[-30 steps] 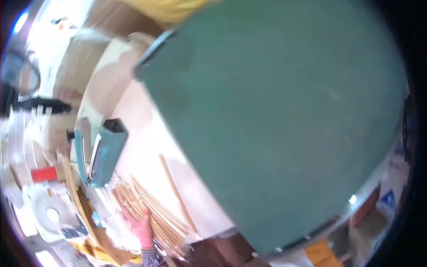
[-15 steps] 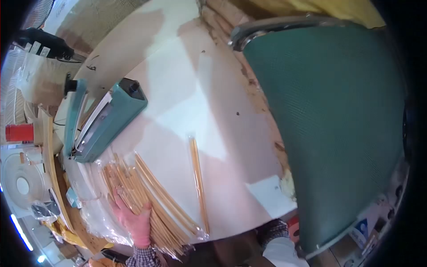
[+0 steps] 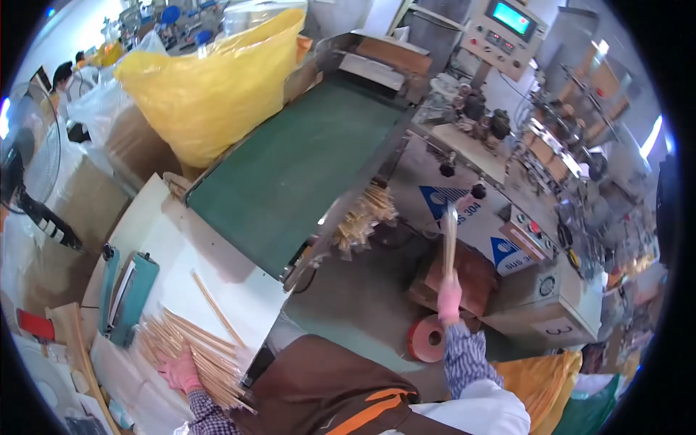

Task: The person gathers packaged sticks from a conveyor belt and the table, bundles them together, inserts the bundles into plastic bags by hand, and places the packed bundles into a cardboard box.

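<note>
My left hand (image 3: 180, 370), in a pink glove, lies on the near left side of a pile of chopsticks in clear wrappers (image 3: 210, 354), fingers spread. A single wrapped pair of chopsticks (image 3: 217, 307) lies apart on the white table (image 3: 246, 290), beyond the pile. My right hand (image 3: 449, 299), also gloved in pink, is stretched out to the right, away from the table. It is closed around the lower end of wrapped chopsticks (image 3: 450, 243), which stand upright before the machine; their number is blurred. A teal heat sealer (image 3: 135, 297) stands left of the pile.
A green conveyor belt (image 3: 304, 159) runs beyond the table, with a large yellow bag (image 3: 217, 94) beside it. More wrapped sticks (image 3: 366, 217) heap under its edge. At right stand a machine with a control panel (image 3: 505, 32), a brown box (image 3: 464, 279) and a red tape roll (image 3: 426, 339).
The view has swung right and widened, bringing the machine and my right hand with its chopsticks into sight. My left hand stays on the pile.
</note>
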{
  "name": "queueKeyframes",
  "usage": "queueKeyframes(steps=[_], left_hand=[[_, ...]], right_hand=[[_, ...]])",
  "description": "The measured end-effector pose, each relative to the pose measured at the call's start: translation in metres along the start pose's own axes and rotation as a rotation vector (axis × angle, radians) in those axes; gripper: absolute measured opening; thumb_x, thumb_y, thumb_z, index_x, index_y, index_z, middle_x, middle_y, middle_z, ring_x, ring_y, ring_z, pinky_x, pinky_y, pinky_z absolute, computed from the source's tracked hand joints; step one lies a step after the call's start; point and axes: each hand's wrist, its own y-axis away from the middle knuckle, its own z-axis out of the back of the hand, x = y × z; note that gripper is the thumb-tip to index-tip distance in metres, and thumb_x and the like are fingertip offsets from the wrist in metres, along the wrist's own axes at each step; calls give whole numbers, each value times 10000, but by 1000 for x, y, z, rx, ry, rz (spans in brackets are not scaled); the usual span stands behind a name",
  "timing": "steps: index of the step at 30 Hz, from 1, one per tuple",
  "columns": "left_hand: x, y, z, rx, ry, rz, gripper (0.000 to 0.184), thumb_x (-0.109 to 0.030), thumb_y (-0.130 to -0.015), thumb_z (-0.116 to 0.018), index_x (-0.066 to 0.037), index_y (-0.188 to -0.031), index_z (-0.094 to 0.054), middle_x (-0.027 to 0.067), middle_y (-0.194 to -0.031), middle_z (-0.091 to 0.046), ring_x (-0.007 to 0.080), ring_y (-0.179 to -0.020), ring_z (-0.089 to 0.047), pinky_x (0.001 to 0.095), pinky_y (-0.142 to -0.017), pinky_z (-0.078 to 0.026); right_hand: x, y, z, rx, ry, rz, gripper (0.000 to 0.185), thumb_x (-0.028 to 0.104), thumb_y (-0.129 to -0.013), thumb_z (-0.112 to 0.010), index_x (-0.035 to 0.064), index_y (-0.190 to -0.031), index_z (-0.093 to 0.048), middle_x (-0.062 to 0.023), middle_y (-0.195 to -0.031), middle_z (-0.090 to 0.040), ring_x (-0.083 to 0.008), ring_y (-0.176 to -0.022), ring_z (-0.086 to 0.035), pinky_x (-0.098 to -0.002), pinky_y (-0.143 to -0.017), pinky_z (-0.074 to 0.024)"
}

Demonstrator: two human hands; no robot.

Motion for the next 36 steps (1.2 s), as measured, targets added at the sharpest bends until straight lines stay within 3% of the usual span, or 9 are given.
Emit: queueKeyframes(steps=[2, 10, 18, 23, 26, 27, 29, 32, 36], left_hand=[[0, 2, 2, 35, -20, -1, 1000, -700, -648, -611, -281, -1448, -181, 249, -1422, -255, 373, -1295, -301, 604, -922, -334], [-7, 10, 21, 78, -5, -4, 990, -675, -657, -620, -229, -1440, -210, 243, -1417, -263, 374, -1284, -311, 593, -914, -342], [-18, 27, 65, 174, -154, -320, 907, -691, -821, -390, -150, -1475, -70, 117, -1502, -205, 360, -1362, -213, 484, -1072, -233], [8, 4, 13, -470, -247, -745, 778, -615, -879, -359, -144, -1466, -159, 116, -1499, -211, 322, -1366, -226, 470, -1091, -212], [2, 14, 32, -668, -400, -848, 689, -539, -914, -350, -132, -1453, -212, 115, -1492, -230, 319, -1368, -221, 458, -1105, -200], [3, 16, 33, -620, -400, -847, 674, -518, -918, -358, -125, -1449, -225, 118, -1487, -242, 323, -1364, -232, 460, -1103, -206], [0, 24, 38, -729, -394, -863, 640, -470, -923, -375, -110, -1438, -251, 128, -1475, -265, 327, -1355, -255, 458, -1100, -217], [-1, 29, 46, -989, -439, -929, 590, -396, -928, -397, -88, -1419, -290, 145, -1456, -297, 325, -1336, -298, 451, -1088, -249], [28, 21, 36, -571, -831, -790, 587, -309, -911, -468, -44, -1406, -298, 164, -1442, -308, 310, -1305, -348, 413, -1054, -318]], right_hand=[[55, -38, -3, -15, 435, 406, 306, 246, -933, -401, 105, -1176, -524, -195, -963, -610, -372, -869, -596, -460, -726, -486], [187, -143, -119, 417, 1089, 490, 218, 186, -865, -500, 63, -944, -661, -161, -960, -649, -326, -849, -649, -419, -700, -526], [181, -160, -186, 433, 1039, 759, 390, 357, -896, -413, 85, -1071, -631, -90, -1114, -614, -254, -1081, -542, -421, -878, -439], [160, -139, -104, -26, 462, 1191, 150, 203, -789, -541, 119, -870, -636, -72, -896, -623, -253, -902, -580, -404, -776, -451], [128, -144, 8, -213, 530, 1184, 70, 170, -685, -554, 125, -632, -562, -64, -617, -529, -247, -594, -545, -390, -575, -441], [102, -157, 34, -339, 1086, 763, 95, 202, -726, -552, 116, -698, -578, -81, -696, -554, -263, -662, -551, -398, -614, -439], [39, -198, 104, -766, 794, 580, 220, 189, -801, -564, 42, -964, -566, -175, -969, -556, -361, -906, -530, -426, -781, -449], [-21, -230, 170, -373, 861, 104, 309, 274, -847, -531, 89, -1093, -559, -170, -1127, -552, -340, -1075, -504, -436, -875, -444], [-43, -239, 179, -358, 864, 353, 366, 222, -777, -607, 106, -1122, -568, -89, -1127, -579, -307, -1023, -531, -408, -847, -459]])
